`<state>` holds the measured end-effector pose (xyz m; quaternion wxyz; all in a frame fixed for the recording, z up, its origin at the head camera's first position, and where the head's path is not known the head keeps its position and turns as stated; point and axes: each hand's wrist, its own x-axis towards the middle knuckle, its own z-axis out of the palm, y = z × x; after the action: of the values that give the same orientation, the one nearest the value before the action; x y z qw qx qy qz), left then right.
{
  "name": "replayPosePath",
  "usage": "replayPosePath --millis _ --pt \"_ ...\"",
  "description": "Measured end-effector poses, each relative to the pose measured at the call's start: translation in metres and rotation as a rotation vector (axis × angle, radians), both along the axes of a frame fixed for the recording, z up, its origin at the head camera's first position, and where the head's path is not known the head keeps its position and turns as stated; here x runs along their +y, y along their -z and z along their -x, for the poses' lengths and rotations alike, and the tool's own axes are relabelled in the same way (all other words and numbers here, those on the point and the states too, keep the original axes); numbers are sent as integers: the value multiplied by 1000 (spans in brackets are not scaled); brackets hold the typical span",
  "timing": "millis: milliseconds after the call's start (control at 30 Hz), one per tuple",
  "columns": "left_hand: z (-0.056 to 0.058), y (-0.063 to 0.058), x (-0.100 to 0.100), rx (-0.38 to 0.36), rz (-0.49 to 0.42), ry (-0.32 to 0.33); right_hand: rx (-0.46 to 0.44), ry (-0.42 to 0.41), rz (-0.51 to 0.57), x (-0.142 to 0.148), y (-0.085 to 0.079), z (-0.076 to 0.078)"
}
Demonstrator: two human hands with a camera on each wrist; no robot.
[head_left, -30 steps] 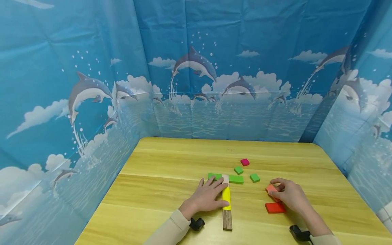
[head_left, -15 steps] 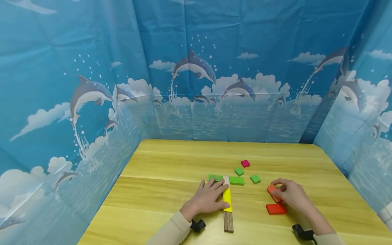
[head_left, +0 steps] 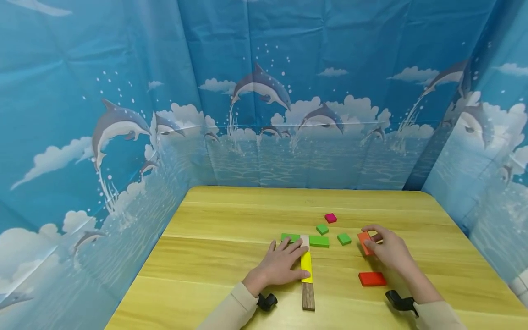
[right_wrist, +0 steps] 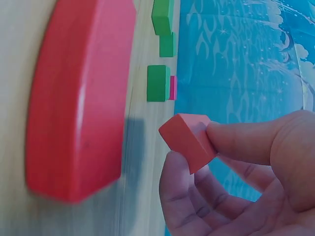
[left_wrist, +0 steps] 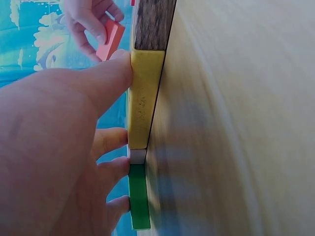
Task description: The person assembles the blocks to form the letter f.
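Note:
My left hand [head_left: 278, 266] lies with its fingers spread on a row of flat blocks. Its thumb touches the yellow block [head_left: 306, 268], and other fingertips reach the pale block [head_left: 305, 239] and the green piece [left_wrist: 139, 196] in the left wrist view. A brown block [head_left: 308, 297] joins the near end of the yellow one. Another green strip [head_left: 319, 241] sits just right of the pale block. My right hand [head_left: 391, 249] pinches an orange block [right_wrist: 189, 142] between thumb and fingers, raised over the table. Below it in the head view lies a red block [head_left: 372, 279].
Two small green squares [head_left: 344, 239] and a pink square [head_left: 330, 218] lie loose beyond the row, towards the back. The wooden table [head_left: 231, 206] ends at a blue dolphin-print curtain [head_left: 264, 156] behind and at both sides.
My right hand has lifted the orange block away from beside the red block and moved it towards the back of the table, turning it more upright. The left hand stays in place.

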<state>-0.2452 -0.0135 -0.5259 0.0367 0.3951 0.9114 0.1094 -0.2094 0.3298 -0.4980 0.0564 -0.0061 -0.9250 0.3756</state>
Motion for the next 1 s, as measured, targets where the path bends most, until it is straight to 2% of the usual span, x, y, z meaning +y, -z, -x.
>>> replayPosePath --millis 167,400,1000 --pt "-1 2 -1 -10 4 2 43 9 4 -7 2 5" --pt "1 4 -1 3 -6 7 42 23 65 -16 -2 14" --pt "4 5 -2 7 -17 14 129 -19 122 -49 -7 39"
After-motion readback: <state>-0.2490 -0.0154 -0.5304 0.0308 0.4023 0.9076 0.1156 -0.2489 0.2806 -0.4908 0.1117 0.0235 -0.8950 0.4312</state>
